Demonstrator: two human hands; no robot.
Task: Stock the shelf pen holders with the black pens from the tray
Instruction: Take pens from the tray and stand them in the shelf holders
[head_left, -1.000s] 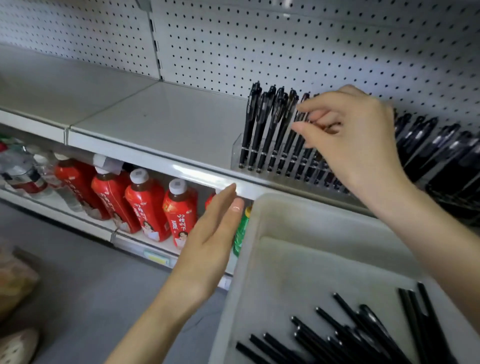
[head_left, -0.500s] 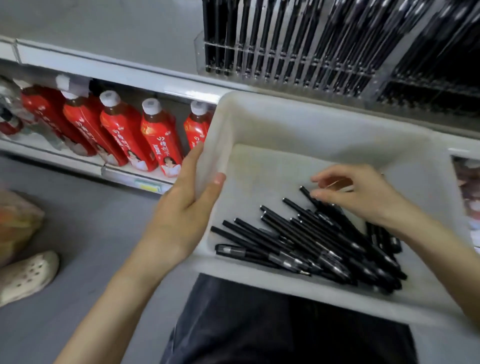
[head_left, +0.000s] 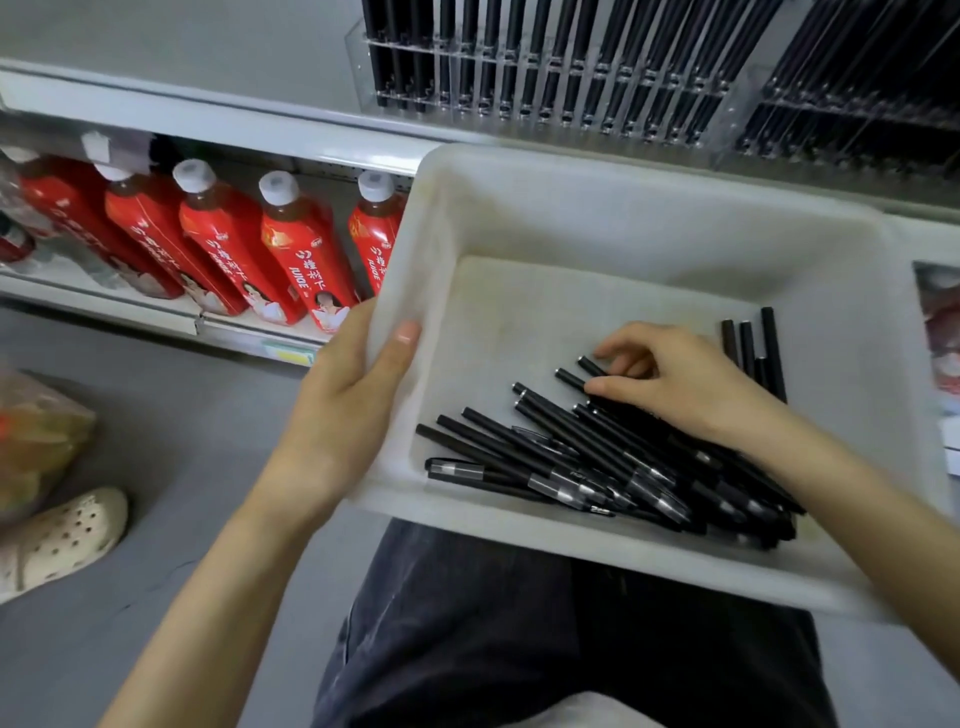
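A white plastic tray (head_left: 623, 182) rests on my lap in front of the shelf. A heap of black pens (head_left: 545, 457) lies in its near right part. My left hand (head_left: 343, 405) grips the tray's left wall, thumb inside over the rim. My right hand (head_left: 675, 379) is down in the tray on top of the heap, thumb and curled fingers closing round the ends of two pens. Clear pen holders (head_left: 519, 78) on the shelf above stand packed with upright black pens, and a second one (head_left: 857, 104) is to their right.
Red juice bottles (head_left: 291, 249) with white caps line the lower shelf left of the tray. A pale perforated shoe (head_left: 62, 535) and a bag (head_left: 36, 436) sit on the grey floor at the left. My dark trousers (head_left: 519, 623) fill the bottom.
My right hand came down from the shelf holder into the tray and closed on pens. My left hand went from open beside the tray to gripping its wall. The view tilted down.
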